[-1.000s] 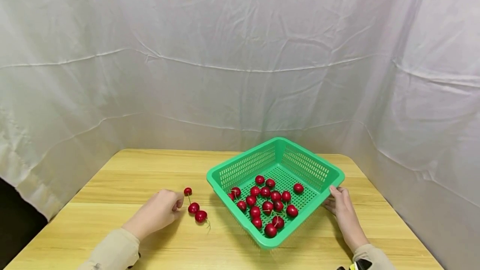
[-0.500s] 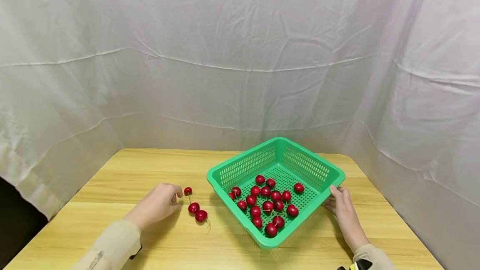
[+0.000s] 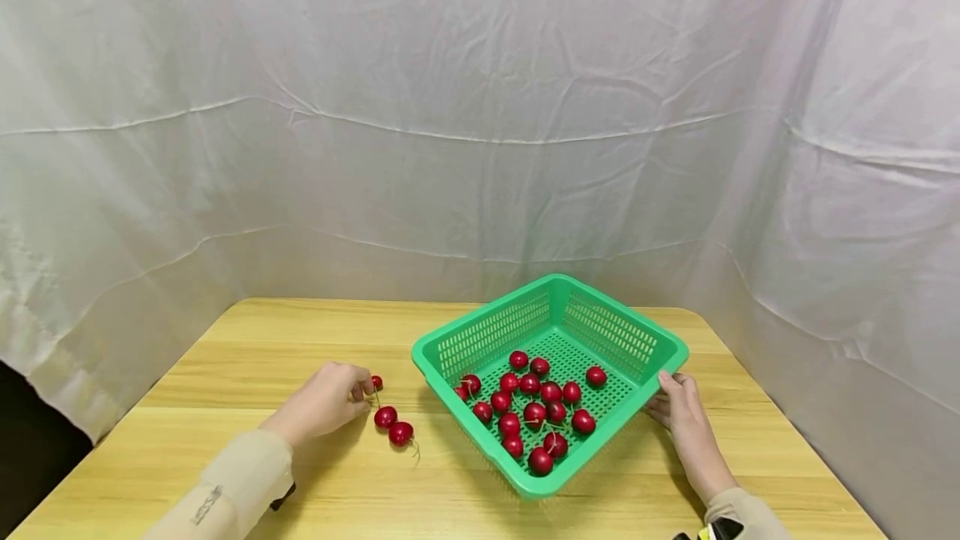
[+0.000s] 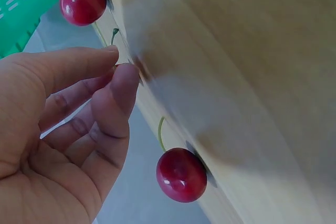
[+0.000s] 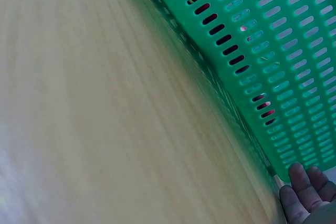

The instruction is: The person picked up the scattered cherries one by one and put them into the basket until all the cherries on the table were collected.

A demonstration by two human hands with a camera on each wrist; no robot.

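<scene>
Three red cherries with stems lie on the table left of the basket. My left hand (image 3: 330, 397) is beside them, and its fingers overlap the farthest cherry (image 3: 377, 383) in the head view. In the left wrist view, the thumb and index fingertips of this hand (image 4: 79, 114) come close together near a stem end (image 4: 115, 32). One cherry (image 4: 181, 174) sits apart from the fingertips, another (image 4: 83, 1) beyond the thumb. My right hand (image 3: 684, 423) grips the green plastic basket (image 3: 622, 432) at its right corner, thumb on the rim, fingers under it. The basket is tilted.
Several cherries (image 3: 551, 392) lie inside the basket, mostly toward its near left side. The wooden table (image 3: 300, 332) has its back edge close to pale hanging cloth (image 3: 480, 190), which also encloses both sides.
My left hand has shifted slightly away from me and then right, so its fingers now partly cover the farthest cherry. The right hand and basket stay essentially in place.
</scene>
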